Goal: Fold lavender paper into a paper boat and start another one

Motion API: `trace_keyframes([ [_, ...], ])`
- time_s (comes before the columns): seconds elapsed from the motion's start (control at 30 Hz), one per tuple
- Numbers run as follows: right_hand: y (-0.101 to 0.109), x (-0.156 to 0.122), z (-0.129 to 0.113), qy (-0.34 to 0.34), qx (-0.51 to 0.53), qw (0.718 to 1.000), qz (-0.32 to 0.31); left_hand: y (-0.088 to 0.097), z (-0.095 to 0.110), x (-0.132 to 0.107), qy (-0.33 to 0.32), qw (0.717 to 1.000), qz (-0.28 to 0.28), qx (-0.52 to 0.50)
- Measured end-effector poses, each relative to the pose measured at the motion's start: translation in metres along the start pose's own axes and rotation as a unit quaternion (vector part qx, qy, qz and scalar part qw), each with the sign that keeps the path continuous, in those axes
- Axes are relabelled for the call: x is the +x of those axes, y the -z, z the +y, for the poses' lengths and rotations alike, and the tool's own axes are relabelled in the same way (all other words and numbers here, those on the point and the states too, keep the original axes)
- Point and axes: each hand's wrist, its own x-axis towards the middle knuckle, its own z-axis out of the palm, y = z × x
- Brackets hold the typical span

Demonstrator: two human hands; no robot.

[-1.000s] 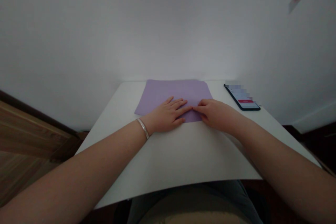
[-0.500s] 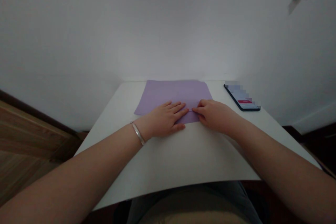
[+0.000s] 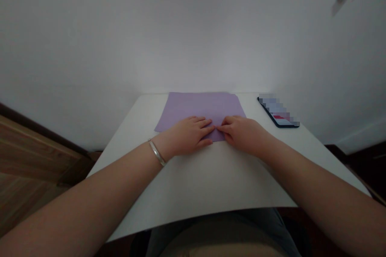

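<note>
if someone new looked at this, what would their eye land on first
Most likely the purple paper, the strongest patch of colour, lying at the far side of the white table near the wall. Next come the left hand and right hand, fingertips close together over its near edge. The silver bracelet on the left wrist and the phone at the table's right also stand out.
</note>
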Motion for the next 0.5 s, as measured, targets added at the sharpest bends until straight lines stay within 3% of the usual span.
trace_keyframes([
  [0.2,-0.001,-0.002,0.009,-0.042,-0.007,0.998,-0.039,0.014,-0.004,0.001,0.030,0.998,-0.032,-0.043],
  [0.5,-0.005,-0.002,0.030,-0.151,-0.038,0.981,-0.115,0.008,-0.011,-0.001,0.102,0.990,-0.075,-0.058],
])
